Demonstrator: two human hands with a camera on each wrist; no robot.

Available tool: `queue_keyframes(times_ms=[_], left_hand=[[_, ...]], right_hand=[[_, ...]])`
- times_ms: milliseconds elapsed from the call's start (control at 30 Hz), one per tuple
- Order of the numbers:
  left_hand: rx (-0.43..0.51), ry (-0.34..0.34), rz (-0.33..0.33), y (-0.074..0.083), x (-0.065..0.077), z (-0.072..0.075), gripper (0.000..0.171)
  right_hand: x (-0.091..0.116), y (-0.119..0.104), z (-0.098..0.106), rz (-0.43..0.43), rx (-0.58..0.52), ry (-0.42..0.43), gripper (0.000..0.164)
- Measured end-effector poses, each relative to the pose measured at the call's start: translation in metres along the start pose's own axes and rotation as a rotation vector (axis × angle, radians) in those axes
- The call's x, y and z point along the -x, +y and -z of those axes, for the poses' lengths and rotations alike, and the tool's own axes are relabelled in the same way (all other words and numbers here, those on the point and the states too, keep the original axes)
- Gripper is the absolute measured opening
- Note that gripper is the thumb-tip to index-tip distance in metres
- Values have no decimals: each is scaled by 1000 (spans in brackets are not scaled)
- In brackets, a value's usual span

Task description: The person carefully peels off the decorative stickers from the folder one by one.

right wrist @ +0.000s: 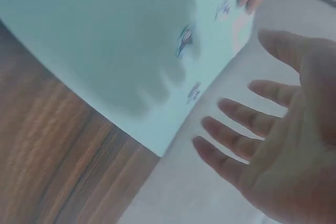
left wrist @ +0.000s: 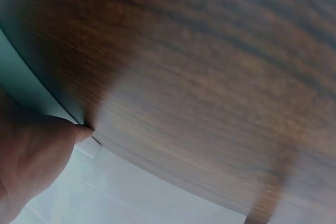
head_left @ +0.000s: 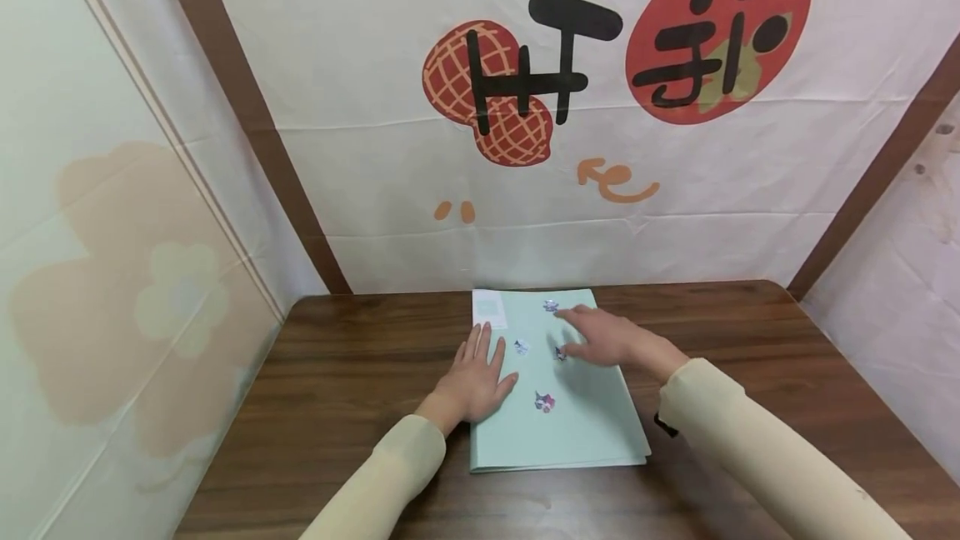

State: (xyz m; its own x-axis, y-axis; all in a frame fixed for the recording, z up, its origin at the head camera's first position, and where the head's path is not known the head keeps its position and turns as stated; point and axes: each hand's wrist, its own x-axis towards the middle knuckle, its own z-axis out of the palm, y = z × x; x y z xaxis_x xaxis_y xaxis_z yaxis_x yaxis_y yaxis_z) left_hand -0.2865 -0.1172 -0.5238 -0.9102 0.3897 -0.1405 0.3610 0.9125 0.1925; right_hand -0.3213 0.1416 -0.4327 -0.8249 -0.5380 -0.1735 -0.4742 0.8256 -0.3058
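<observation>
A pale mint-green folder (head_left: 585, 432) lies flat on the wooden table, its lower edge showing more than one layer. Several small purple-and-pink character stickers, one of them a larger sticker (head_left: 544, 402) at lower middle, dot its cover. A white label (head_left: 489, 300) sits at its top left corner. My left hand (head_left: 472, 383) rests with fingers spread on the folder's left side; the left wrist view shows that hand (left wrist: 31, 156) along the folder's edge. Above the upper right part, my right hand (right wrist: 283, 119) hovers with fingers spread and nothing in it, casting a shadow on the cover.
The brown wood-grain table (head_left: 360, 390) extends on both sides of the folder. Behind it hangs a white cloth backdrop (head_left: 360, 148) with printed red shapes and black characters. Another cloth panel (head_left: 112, 273) with a flower print stands at the left.
</observation>
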Motion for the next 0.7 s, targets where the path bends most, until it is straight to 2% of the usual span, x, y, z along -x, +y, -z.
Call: queue_keyframes(times_ms=[133, 267, 433, 600, 700], left_hand=[[-2, -2, 10, -1, -1, -3, 77], [-6, -4, 9, 1, -1, -5, 78], [-10, -9, 5, 3, 0, -5, 79], [-9, 4, 6, 2, 2, -3, 78], [-15, 7, 4, 0, 3, -2, 79]], right_hand=[[-31, 10, 1, -24, 0, 61, 61], [-53, 22, -2, -34, -73, 80, 58], [-71, 36, -9, -31, -148, 70, 55], [-86, 47, -18, -49, -154, 89, 53], [-92, 48, -22, -50, -143, 106, 45]])
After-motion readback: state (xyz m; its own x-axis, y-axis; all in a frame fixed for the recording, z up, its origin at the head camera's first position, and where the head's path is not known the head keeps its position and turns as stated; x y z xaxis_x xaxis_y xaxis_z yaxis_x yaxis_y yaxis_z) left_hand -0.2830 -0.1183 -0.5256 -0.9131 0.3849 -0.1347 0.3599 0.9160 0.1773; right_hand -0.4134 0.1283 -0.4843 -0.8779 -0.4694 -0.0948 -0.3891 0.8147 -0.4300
